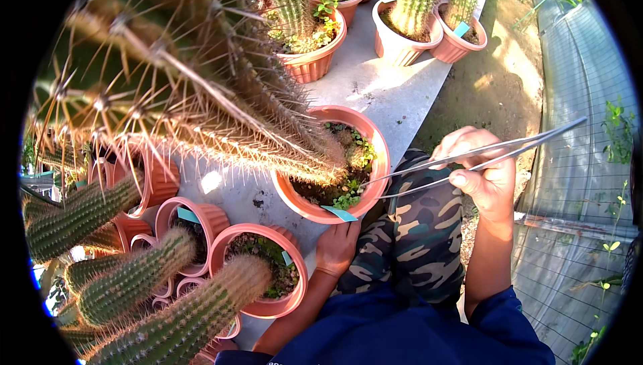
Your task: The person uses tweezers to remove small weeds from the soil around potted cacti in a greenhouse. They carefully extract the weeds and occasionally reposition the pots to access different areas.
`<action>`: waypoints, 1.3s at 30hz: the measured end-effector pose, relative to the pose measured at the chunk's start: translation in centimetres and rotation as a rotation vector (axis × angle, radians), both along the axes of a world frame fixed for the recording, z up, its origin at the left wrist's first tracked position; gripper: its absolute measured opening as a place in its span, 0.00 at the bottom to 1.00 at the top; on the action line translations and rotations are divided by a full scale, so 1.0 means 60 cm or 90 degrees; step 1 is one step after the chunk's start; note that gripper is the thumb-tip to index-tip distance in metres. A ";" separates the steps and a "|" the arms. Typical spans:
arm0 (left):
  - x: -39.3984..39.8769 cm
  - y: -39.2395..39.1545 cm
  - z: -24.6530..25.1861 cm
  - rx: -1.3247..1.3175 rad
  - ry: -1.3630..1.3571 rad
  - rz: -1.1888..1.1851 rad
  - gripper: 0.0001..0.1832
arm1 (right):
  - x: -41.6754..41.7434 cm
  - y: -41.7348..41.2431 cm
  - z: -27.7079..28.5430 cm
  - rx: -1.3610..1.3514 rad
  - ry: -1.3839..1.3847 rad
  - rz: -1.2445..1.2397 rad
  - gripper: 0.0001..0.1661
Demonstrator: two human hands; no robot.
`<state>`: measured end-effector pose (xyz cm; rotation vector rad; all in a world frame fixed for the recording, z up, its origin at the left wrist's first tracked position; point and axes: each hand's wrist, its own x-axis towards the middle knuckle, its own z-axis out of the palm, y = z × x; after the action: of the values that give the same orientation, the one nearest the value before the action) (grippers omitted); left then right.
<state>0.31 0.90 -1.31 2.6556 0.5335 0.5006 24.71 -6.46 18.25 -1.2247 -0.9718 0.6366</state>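
Note:
My right hand holds long metal tweezers between thumb and fingers. Their two arms are spread: one tip is over the soil by the near right rim of a terracotta-coloured plant pot, the other at the rim. Small green weeds grow in this pot around the base of a tall, ribbed, spiny cactus, which leans large across the upper left. My left hand is against the near side of the pot, below a blue-green plant tag; its fingertips are hidden under the rim.
Potted cacti with long spines crowd the left, including one in a near pot. More pots stand farther along the grey bench top. Wire mesh with translucent sheeting runs along the right, beyond a dirt path.

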 end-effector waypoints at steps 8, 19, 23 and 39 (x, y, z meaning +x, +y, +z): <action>-0.001 -0.001 0.001 0.013 0.018 -0.004 0.16 | -0.011 0.042 -0.046 -0.012 -0.045 0.090 0.11; 0.001 -0.002 0.002 0.037 0.032 0.000 0.17 | -0.002 0.013 -0.069 0.151 0.110 -0.050 0.07; 0.002 -0.001 0.003 0.032 0.035 0.003 0.17 | 0.008 0.009 -0.065 0.055 0.115 0.029 0.12; 0.004 -0.001 0.007 0.018 0.027 -0.003 0.18 | -0.015 0.023 -0.104 0.082 0.092 0.005 0.06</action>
<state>0.54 0.84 -0.90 2.6991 0.5371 0.4536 23.81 -5.08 12.00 -1.0481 -0.8835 0.6497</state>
